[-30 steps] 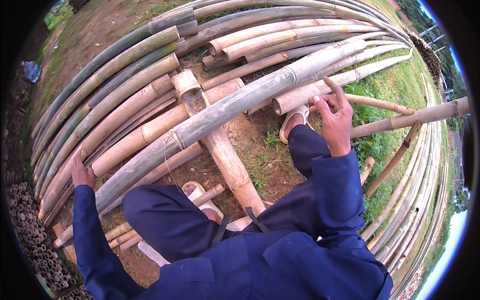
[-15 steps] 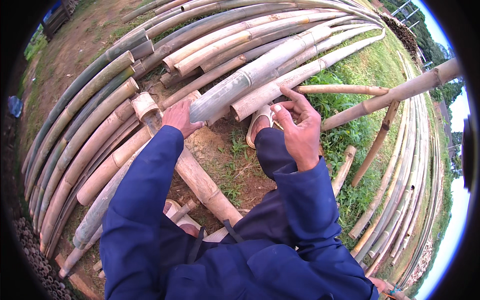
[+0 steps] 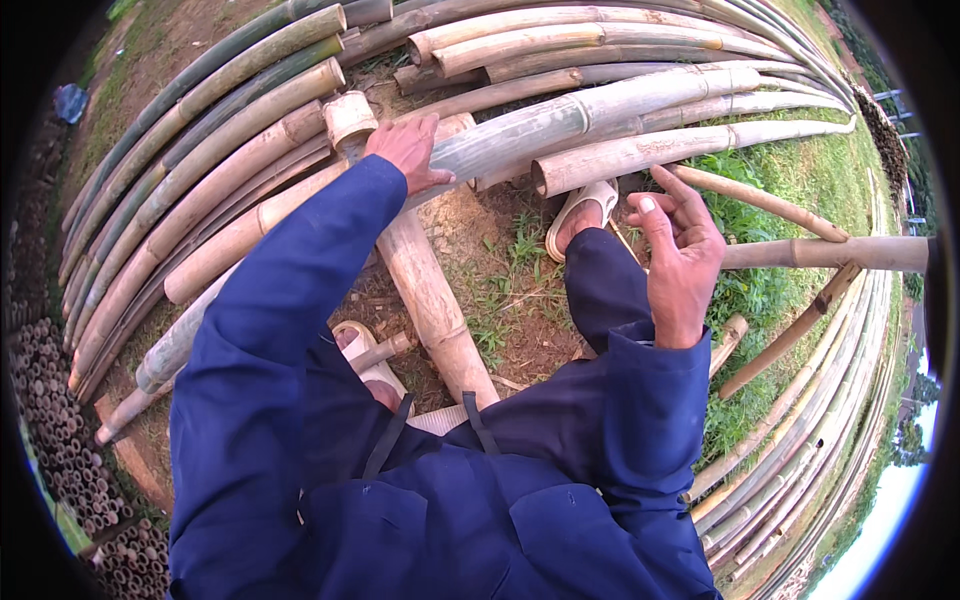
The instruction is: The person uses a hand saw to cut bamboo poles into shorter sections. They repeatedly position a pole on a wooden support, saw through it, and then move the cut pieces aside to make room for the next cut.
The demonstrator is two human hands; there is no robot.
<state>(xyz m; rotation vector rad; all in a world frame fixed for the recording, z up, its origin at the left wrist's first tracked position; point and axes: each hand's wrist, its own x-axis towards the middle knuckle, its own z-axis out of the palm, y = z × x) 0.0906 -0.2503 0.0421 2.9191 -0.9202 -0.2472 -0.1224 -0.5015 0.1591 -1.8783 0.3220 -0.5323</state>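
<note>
My left hand [image 3: 407,152] lies over the end of a thick grey-green bamboo pole [image 3: 525,123], its thumb along the near side and its fingers reaching across the top. Beneath that end, a pale bamboo post [image 3: 432,300] slopes down toward my lap. A short cut bamboo piece [image 3: 350,117] stands just left of the hand. My right hand [image 3: 682,255] is raised palm inward, thumb and index finger apart and the other fingers bent, with nothing in it. Nearest to it is the hollow end of a pale bamboo pole [image 3: 620,160], close to the fingertips.
Stacked bamboo poles [image 3: 200,165] curve along the left and far side. A bamboo rail [image 3: 830,254] with slanting supports stands on the right, more long poles [image 3: 800,440] beyond it. Many cut bamboo ends [image 3: 70,440] are piled at lower left. My sandalled foot [image 3: 583,215] rests near grass.
The whole view has shifted, so the poles and both hands appear farther right. My left hand stays on the pole; my right hand keeps nearly the same pose beside the pale pole's end.
</note>
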